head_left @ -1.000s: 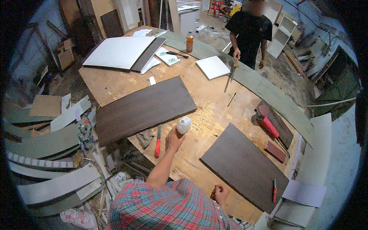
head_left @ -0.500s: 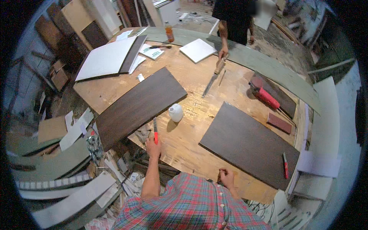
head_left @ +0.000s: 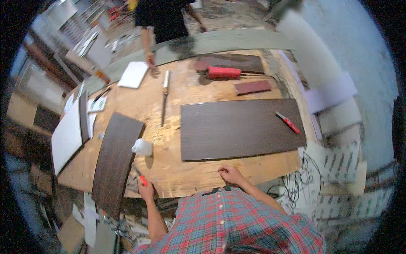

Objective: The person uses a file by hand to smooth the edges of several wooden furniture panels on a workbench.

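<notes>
The pale wooden tabletop point(head_left: 169, 173) fills mid-frame. Right of centre on it lies a wide dark wood-grain panel point(head_left: 237, 131); a narrower dark panel point(head_left: 114, 156) slants at left, overhanging the front edge. Lower left of centre, the left hand point(head_left: 146, 191) has its grip wrapped around the handle of a red-handled bladed tool point(head_left: 140, 175), tip pointing up-left beside the narrower panel. At lower centre, the right hand's point(head_left: 230, 175) grip is loosely curled; whether it holds anything, I cannot tell. Good handling calls for a firm hold behind the blade, its edge clear of the white bottle point(head_left: 144, 147) just above.
</notes>
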The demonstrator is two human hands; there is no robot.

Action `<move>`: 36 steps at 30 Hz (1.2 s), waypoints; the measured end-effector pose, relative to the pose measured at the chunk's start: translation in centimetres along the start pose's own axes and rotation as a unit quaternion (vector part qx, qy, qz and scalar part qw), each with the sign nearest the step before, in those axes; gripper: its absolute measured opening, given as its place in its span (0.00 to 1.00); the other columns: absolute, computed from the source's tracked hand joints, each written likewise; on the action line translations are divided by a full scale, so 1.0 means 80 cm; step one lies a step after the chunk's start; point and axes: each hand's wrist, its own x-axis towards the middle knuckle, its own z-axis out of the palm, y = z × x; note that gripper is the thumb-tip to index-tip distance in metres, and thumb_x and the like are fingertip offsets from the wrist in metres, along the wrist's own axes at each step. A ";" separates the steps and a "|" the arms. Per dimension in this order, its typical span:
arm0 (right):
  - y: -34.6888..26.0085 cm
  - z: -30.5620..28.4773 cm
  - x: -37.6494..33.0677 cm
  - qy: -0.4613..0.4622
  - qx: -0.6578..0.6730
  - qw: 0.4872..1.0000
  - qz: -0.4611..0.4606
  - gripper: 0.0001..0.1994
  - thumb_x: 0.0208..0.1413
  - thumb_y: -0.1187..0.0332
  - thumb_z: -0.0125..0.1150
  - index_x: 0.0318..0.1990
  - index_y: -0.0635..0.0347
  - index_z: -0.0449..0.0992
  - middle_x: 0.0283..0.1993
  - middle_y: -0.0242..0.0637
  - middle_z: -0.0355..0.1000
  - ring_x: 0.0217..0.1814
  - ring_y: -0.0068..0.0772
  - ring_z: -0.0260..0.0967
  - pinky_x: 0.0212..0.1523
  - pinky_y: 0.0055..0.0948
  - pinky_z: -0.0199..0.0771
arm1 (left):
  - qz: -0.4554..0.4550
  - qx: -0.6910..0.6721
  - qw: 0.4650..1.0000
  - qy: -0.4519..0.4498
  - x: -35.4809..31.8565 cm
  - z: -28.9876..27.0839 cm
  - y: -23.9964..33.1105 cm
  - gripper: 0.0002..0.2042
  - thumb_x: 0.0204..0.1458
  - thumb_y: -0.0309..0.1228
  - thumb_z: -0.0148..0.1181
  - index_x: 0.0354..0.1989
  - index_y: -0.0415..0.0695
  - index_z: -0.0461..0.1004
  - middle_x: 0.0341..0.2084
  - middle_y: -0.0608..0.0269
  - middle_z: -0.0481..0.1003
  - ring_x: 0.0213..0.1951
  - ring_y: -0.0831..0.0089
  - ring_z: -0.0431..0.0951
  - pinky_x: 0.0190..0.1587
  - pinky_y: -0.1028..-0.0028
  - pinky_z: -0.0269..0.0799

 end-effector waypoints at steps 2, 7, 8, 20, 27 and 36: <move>0.009 -0.008 -0.005 0.017 -0.011 1.000 -0.024 0.09 0.59 0.69 0.57 0.43 0.63 0.78 0.22 0.31 0.72 0.22 0.20 0.69 0.26 0.27 0.71 | -0.001 0.001 0.999 -0.042 -0.018 -0.010 0.034 0.25 0.49 0.47 0.62 0.39 0.32 0.73 0.37 0.39 0.75 0.43 0.42 0.76 0.48 0.53 0.69; 0.002 -0.009 -0.007 -0.007 0.029 1.000 -0.010 0.10 0.60 0.68 0.57 0.44 0.63 0.78 0.23 0.31 0.73 0.22 0.20 0.70 0.25 0.25 0.72 | -0.010 0.042 0.996 -0.083 0.010 -0.004 0.007 0.25 0.51 0.49 0.60 0.38 0.33 0.73 0.36 0.37 0.76 0.43 0.41 0.76 0.47 0.51 0.70; 0.001 -0.011 -0.007 -0.023 0.043 0.999 0.007 0.10 0.60 0.69 0.57 0.44 0.64 0.78 0.24 0.31 0.73 0.22 0.20 0.70 0.25 0.25 0.72 | -0.007 0.048 0.993 -0.105 0.012 -0.006 0.006 0.25 0.51 0.49 0.59 0.38 0.32 0.74 0.36 0.36 0.76 0.43 0.40 0.77 0.47 0.51 0.70; -0.020 -0.074 -0.024 -0.006 -0.067 0.996 -0.050 0.13 0.59 0.64 0.60 0.45 0.63 0.80 0.34 0.38 0.80 0.36 0.30 0.77 0.39 0.30 0.75 | -0.019 -0.017 0.999 -0.041 -0.054 -0.009 0.039 0.25 0.48 0.50 0.61 0.37 0.36 0.76 0.31 0.42 0.79 0.39 0.46 0.80 0.43 0.55 0.73; 0.027 -0.246 -0.025 0.254 -0.115 0.960 -0.013 0.13 0.54 0.69 0.62 0.48 0.60 0.79 0.47 0.44 0.76 0.49 0.41 0.74 0.53 0.35 0.72 | -0.060 -0.052 0.993 0.086 -0.118 -0.005 0.046 0.17 0.52 0.44 0.60 0.33 0.39 0.80 0.28 0.48 0.80 0.34 0.51 0.81 0.40 0.58 0.74; 0.085 -0.417 0.024 0.378 -0.532 0.758 0.001 0.32 0.52 0.68 0.63 0.66 0.53 0.62 0.60 0.47 0.67 0.58 0.53 0.68 0.58 0.47 0.68 | -0.066 -0.125 0.989 0.040 -0.109 -0.007 0.094 0.12 0.54 0.38 0.59 0.32 0.40 0.79 0.27 0.50 0.80 0.32 0.56 0.81 0.37 0.63 0.74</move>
